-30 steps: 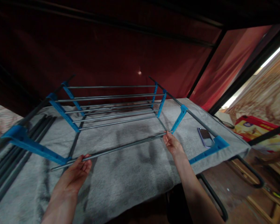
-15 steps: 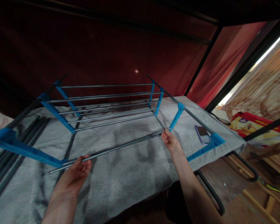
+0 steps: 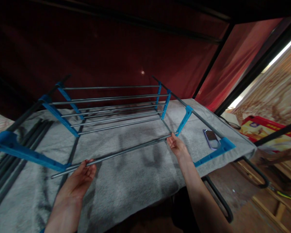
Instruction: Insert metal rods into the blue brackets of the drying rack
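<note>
A partly built rack of dark tubes and blue plastic brackets [image 3: 71,124] lies on a grey blanket [image 3: 126,187]. Thin metal rods [image 3: 118,123] span its far brackets. My left hand [image 3: 83,173] grips a metal rod [image 3: 128,150] near its left end, which sticks out past the near left bracket [image 3: 36,155]. At the other end, my right hand [image 3: 176,145] pinches the rod beside the right bracket [image 3: 184,119]. A second rod seems to run close alongside it. Whether the right tip sits inside the bracket, I cannot tell.
Several dark tubes [image 3: 19,158] lie at the left. A phone [image 3: 210,139] rests on the blanket at the right, inside the rack's side. Beyond the edge are a red and yellow box [image 3: 264,129] and wooden pieces [image 3: 280,210]. A dark red curtain [image 3: 126,55] hangs behind.
Both hands keep their hold on the rod, which has barely moved. The view has shifted very slightly.
</note>
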The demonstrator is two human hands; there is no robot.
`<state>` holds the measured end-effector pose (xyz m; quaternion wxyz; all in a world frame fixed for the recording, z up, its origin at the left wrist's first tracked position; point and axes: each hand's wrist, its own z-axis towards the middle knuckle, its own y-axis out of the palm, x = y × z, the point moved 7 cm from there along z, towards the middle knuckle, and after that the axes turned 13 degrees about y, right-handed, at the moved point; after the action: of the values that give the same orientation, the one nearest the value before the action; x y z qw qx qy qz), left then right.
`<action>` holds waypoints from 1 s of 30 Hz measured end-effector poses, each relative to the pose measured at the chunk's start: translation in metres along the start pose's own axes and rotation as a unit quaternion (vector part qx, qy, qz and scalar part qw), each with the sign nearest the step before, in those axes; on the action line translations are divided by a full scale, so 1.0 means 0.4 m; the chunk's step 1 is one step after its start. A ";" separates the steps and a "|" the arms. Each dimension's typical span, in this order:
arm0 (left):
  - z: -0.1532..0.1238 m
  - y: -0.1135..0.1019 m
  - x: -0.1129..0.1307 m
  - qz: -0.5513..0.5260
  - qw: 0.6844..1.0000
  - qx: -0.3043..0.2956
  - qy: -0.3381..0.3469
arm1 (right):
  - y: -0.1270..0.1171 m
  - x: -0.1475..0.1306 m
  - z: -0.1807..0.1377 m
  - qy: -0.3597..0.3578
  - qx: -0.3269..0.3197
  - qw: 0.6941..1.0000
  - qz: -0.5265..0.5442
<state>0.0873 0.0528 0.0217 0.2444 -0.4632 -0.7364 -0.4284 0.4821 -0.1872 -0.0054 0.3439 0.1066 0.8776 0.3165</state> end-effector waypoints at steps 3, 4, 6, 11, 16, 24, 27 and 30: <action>0.000 0.004 -0.003 -0.006 1.000 -0.003 -0.001 | 0.011 0.005 -0.006 0.004 -0.012 1.000 -0.006; 0.000 0.005 -0.004 -0.007 1.000 -0.005 0.000 | 0.016 0.009 -0.007 0.007 -0.017 1.000 -0.008; 0.000 0.006 -0.006 -0.004 1.000 -0.009 0.003 | 0.025 0.021 -0.011 0.018 -0.026 0.999 -0.013; -0.001 0.008 -0.007 0.008 1.000 -0.009 0.014 | 0.044 0.059 -0.018 0.050 -0.049 0.997 -0.027; -0.005 0.010 -0.005 0.015 1.000 -0.006 0.018 | 0.058 0.080 -0.020 0.056 -0.070 0.995 -0.042; 0.003 0.001 0.001 0.032 0.999 -0.001 0.027 | 0.067 0.094 -0.027 0.060 -0.063 0.994 -0.060; 0.014 -0.010 -0.001 0.029 0.999 0.000 0.034 | 0.075 0.098 -0.033 0.066 -0.066 0.993 -0.067; 0.022 -0.016 -0.002 0.028 0.999 -0.006 0.038 | 0.081 0.102 -0.037 0.073 -0.067 0.992 -0.074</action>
<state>0.0825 0.0586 0.0140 0.2817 -0.4685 -0.7106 -0.4430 0.4408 -0.1528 0.0014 0.3082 -0.0053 0.8827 0.3547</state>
